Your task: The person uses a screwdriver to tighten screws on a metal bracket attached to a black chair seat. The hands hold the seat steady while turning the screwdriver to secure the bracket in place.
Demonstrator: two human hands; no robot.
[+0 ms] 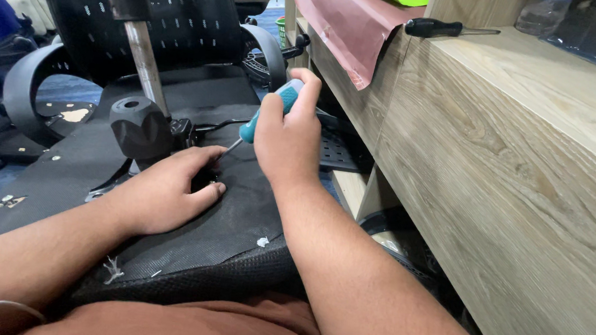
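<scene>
Fabric [230, 219] covers the upturned chair seat across the person's lap, and the left hand [168, 193] lies on it palm down, fingers loosely curled, gripping nothing, just beside the black knob [138, 128] and the metal rod [144, 56]. Right of it, the right hand [287, 142] is closed around a teal screwdriver [270, 112], whose tip slants down to the fabric close to the left fingers. Further right stands a wooden shelf [524, 171].

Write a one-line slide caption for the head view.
Right hand drives a teal screwdriver into an overturned chair seat while the left hand steadies it.
</scene>
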